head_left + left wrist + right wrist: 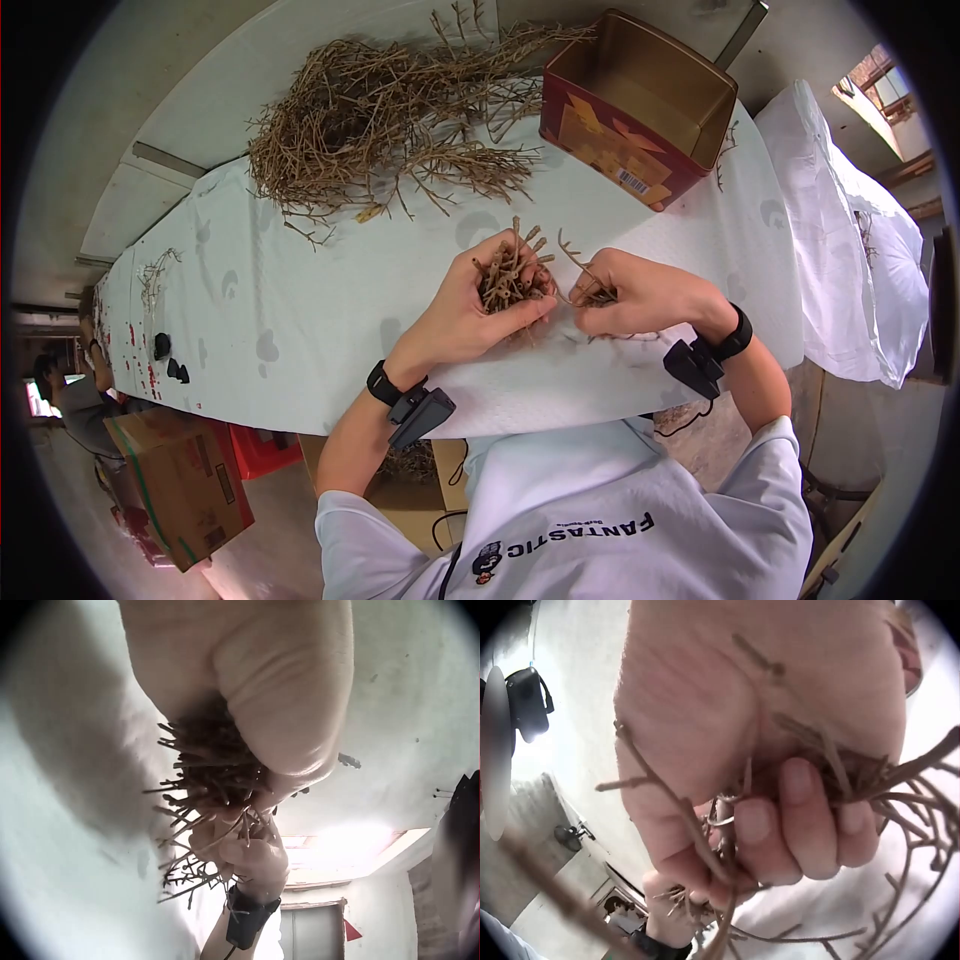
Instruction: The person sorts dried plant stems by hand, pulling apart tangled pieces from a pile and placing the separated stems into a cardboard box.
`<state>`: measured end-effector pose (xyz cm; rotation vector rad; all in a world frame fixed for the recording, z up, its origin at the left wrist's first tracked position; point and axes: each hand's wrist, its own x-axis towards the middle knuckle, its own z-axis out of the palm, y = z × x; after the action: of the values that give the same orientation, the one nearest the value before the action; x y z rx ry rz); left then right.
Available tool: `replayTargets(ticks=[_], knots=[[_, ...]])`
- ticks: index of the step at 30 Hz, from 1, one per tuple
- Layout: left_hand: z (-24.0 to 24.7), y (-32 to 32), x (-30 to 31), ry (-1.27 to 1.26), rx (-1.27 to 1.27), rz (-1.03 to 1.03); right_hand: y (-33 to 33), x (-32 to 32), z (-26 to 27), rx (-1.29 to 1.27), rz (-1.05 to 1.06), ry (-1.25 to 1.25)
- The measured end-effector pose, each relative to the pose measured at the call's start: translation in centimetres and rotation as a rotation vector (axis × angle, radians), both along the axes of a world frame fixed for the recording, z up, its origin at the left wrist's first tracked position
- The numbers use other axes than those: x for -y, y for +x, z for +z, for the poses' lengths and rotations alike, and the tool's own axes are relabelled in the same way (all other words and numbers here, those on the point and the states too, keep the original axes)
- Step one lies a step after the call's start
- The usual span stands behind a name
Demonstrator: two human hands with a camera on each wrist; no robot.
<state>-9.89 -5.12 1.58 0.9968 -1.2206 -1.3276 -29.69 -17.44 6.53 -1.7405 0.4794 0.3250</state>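
Note:
My left hand (465,305) grips a thick bundle of short dry twigs (512,278), their cut ends fanning out past the fingers. Close to its right, my right hand (645,292) holds a few thin branching twigs (598,294). The right wrist view shows its fingers (804,817) curled over these twigs against the palm, with forked ends sticking out on both sides. In the left wrist view the bundle (214,769) fills the space under the left palm, and the right hand (251,859) appears just beyond it. Both hands are above the white-covered table (330,290).
A large heap of dry branching twigs (370,110) lies across the table's far side. Right of it stands an open red and gold tin box (620,140). A white plastic bag (850,240) hangs at the right edge. A cardboard box (185,480) and another person (85,410) are at left.

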Motion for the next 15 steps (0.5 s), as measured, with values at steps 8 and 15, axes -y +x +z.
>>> replayTargets(ticks=[8, 15], knots=[[0.7, 1.5, -0.2, 0.204, 0.054, -0.131, -0.3, 0.2, -1.2, 0.212, 0.051, -0.111], [0.9, 1.5, -0.7, 0.266, 0.056, -0.247, -1.1, 0.4, -0.4, 0.062, -0.019, 0.052]])
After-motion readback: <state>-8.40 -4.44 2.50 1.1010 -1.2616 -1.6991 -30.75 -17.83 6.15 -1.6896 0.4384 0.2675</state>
